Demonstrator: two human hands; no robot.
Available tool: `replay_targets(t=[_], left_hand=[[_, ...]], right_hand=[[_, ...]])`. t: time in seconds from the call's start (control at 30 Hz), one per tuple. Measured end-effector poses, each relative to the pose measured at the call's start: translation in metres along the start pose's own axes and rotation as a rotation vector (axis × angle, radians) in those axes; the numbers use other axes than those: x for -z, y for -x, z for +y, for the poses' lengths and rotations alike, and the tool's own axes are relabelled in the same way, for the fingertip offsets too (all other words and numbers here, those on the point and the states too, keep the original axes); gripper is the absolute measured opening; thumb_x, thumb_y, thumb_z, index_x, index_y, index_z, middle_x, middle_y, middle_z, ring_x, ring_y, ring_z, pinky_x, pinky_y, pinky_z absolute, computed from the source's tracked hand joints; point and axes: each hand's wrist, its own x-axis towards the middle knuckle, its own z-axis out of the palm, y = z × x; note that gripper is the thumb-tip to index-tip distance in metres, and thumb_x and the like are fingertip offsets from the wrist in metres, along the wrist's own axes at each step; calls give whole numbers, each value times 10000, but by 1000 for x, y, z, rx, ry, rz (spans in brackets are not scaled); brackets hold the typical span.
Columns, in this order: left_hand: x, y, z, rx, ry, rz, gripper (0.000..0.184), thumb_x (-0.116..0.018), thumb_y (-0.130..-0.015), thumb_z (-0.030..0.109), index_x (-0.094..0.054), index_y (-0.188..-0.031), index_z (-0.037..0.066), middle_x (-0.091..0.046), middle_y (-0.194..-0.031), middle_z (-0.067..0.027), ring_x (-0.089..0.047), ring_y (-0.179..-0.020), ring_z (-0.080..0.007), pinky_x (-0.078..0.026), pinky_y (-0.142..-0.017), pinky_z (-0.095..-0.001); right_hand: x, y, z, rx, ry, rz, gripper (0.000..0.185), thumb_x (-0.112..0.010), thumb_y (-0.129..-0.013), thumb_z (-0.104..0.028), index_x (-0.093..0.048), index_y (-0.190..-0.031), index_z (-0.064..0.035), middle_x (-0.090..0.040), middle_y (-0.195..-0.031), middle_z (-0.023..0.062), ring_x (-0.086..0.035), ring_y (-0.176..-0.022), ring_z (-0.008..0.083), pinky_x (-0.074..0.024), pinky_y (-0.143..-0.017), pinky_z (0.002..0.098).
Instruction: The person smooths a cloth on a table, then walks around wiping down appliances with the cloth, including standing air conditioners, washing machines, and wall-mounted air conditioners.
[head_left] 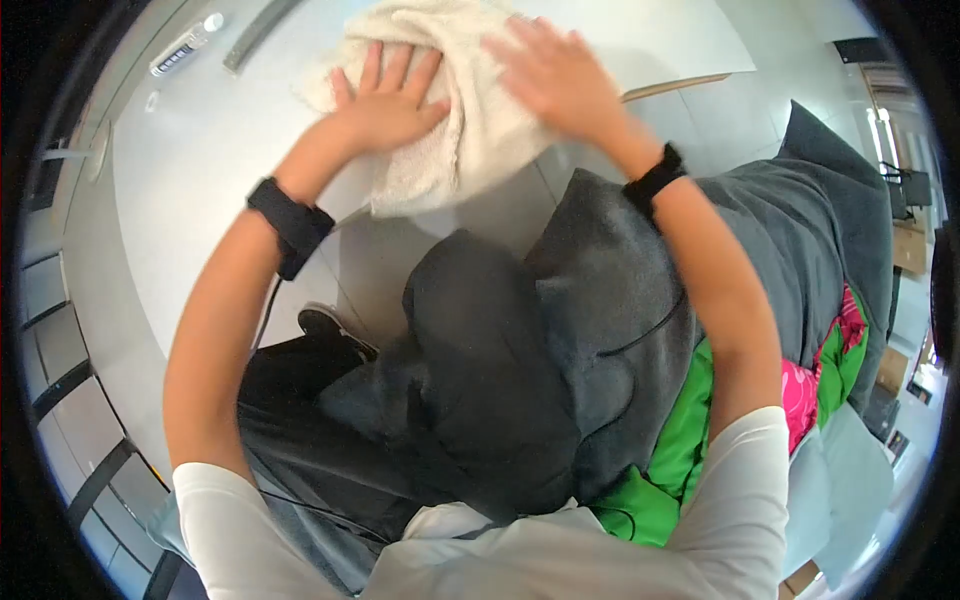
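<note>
A cream-coloured towel [432, 178] lies rumpled on the white table [230, 150], and part of it hangs over the near edge. My left hand [388, 108] rests flat on the towel's left part with its fingers spread. On the right side of the towel is my right hand [560, 80], its fingers stretched out and somewhat blurred; whether it presses on the cloth or hovers just over it, I cannot tell. Neither hand grips anything. Each wrist wears a black strap with a thin cable.
A small white bottle with a dark label [186, 46] lies at the table's far left, beside a grey strip [258, 35]. Dark grey fabric [620, 260] spreads to my right, with green cloth [640, 505] and pink cloth [798, 400] near my right arm.
</note>
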Motion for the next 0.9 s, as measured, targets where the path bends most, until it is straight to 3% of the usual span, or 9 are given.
replay_targets(t=[0.13, 0.27, 0.47, 0.53, 0.6, 0.7, 0.73, 0.8, 0.9], left_hand=[[-8, -55, -7, 67, -109, 49, 843, -301, -971, 767, -57, -1668, 361, 18, -1750, -76, 34, -1593, -408, -42, -1161, -777], [2, -100, 27, 255, -27, 98, 804, -291, -982, 724, -57, -1666, 373, 19, -1751, -47, 1, -1591, -414, -48, -1158, -788], [-23, -77, 27, 95, -95, 176, 759, -303, -1014, 655, -95, -1669, 332, -13, -1752, -54, -1, -1592, -412, -50, -1156, -794], [-16, -65, 31, 37, -76, 194, 764, -321, -1009, 670, -111, -1667, 342, -24, -1752, -48, -5, -1593, -408, -45, -1158, -794], [9, -65, 43, 45, 34, 98, 773, -310, -1012, 685, -116, -1666, 323, -28, -1747, -79, -15, -1591, -412, -24, -1174, -772], [56, -60, 64, 107, 174, -36, 760, -305, -1047, 616, -160, -1670, 204, -83, -1732, -162, -21, -1593, -404, -13, -1230, -686], [50, -67, 63, 121, 161, 23, 763, -316, -1028, 651, -154, -1665, 265, -64, -1738, -120, -16, -1593, -403, -21, -1206, -721], [23, -92, 62, 142, 129, 160, 772, -340, -988, 720, -143, -1656, 386, -26, -1752, -34, -6, -1594, -402, -36, -1158, -791], [41, -84, 62, 143, 146, 74, 743, -313, -1014, 649, -138, -1666, 340, -15, -1753, -15, 21, -1598, -380, -16, -1165, -781]], right_hand=[[-16, -9, 50, -74, 137, -53, 566, -552, -1007, -399, -511, -1490, -107, -499, -1512, 241, -504, -1340, 501, -397, -1032, 737], [-22, -41, 13, -450, 127, 33, 544, -498, -1003, -358, -517, -1486, -108, -492, -1522, 238, -492, -1363, 474, -395, -1087, 671], [-5, -5, 32, -170, -128, -128, 553, -492, -1005, -352, -496, -1507, -121, -420, -1603, 189, -412, -1456, 417, -321, -1158, 657], [0, 8, 62, -261, -87, -213, 573, -499, -999, -370, -485, -1511, -113, -394, -1620, 188, -410, -1451, 440, -316, -1163, 656], [-23, 32, 131, -27, 228, -314, 576, -472, -1028, -397, -452, -1538, -131, -367, -1634, 190, -367, -1474, 454, -273, -1197, 637], [-5, 9, 110, -370, 170, -436, 599, -402, -1065, -422, -396, -1573, -104, -307, -1662, 198, -275, -1522, 450, -189, -1240, 606], [-34, 17, 117, -343, 267, -113, 514, -488, -1037, -434, -488, -1520, -259, -532, -1496, 161, -506, -1363, 419, -388, -1085, 668], [-39, 19, 92, -420, 269, -20, 505, -476, -1040, -439, -503, -1509, -253, -506, -1524, 170, -473, -1397, 424, -371, -1094, 683], [-21, 6, 41, -420, 235, -112, 542, -483, -1020, -397, -505, -1504, -155, -452, -1574, 177, -431, -1434, 426, -342, -1112, 696]])
